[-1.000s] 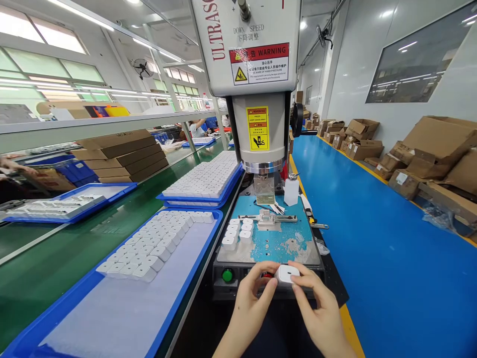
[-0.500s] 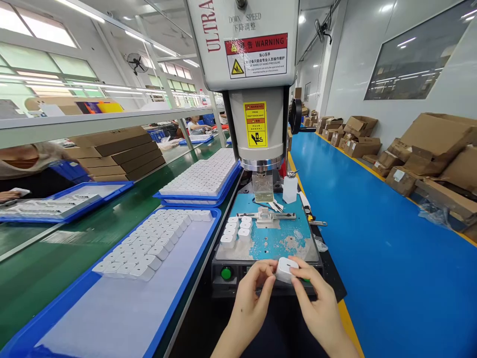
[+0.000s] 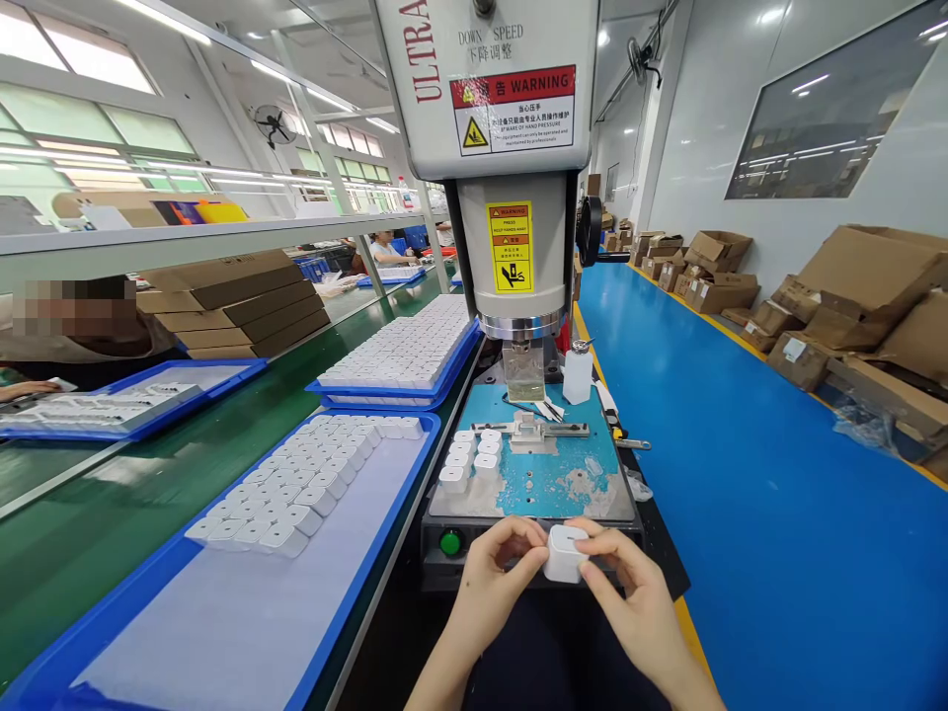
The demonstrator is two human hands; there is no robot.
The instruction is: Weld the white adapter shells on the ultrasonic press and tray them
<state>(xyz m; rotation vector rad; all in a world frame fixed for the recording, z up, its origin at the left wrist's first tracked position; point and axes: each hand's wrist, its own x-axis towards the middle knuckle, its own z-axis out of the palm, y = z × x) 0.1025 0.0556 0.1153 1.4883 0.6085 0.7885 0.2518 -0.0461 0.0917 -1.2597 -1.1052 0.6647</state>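
Both hands on one small white plastic cube-shaped charger housing (image 3: 564, 553): left hand (image 3: 493, 583) pinches its left side with thumb and fingertips, right hand (image 3: 629, 592) grips its right side. Housing sits in the air just in front of the worn teal machine base plate (image 3: 552, 482). Green round push button (image 3: 449, 542) just left of the left hand. Beyond the grip: a small cluster of white housings (image 3: 469, 460) on the plate (metal fixture (image 3: 530, 432) behind them).

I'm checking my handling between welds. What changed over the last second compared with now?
The white charger block was turned between the fingertips of the left hand and right hand. Its slotted face, up a second ago, no longer shows. Both hands kept hold. The loose blocks on the teal plate and the press head stayed put.
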